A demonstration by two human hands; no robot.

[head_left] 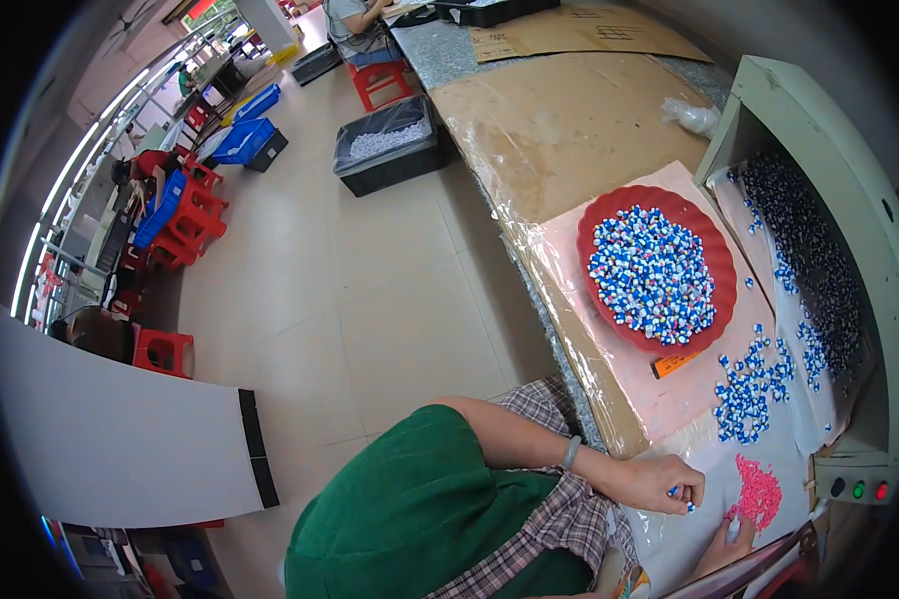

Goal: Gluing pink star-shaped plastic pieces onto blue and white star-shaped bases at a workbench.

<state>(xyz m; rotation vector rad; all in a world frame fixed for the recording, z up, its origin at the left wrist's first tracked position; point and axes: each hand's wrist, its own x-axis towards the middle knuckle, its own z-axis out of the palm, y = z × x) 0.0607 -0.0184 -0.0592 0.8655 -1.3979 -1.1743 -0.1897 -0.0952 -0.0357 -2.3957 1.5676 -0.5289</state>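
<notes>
My left hand (661, 485), with a grey bracelet at its wrist, is closed around a few small blue-and-white pieces (675, 491) over the white sheet. Low at the right, partly cut off by a dark edge, my right hand (726, 549) pinches a small white thing (734, 526) whose kind I cannot make out. Just beyond its fingertips lies a heap of tiny pink bits (759, 493). Loose blue-and-white pieces (749, 394) are scattered farther up the sheet. More of them fill a red scalloped dish (725, 250) on pink paper.
A pale green machine housing (819, 110) stands along the right, dark and blue pieces spread inside its opening. An orange strip (676, 365) sticks out under the dish. A black bin (390, 172) of white pieces stands on the floor. Other people sit farther off near red stools (163, 351).
</notes>
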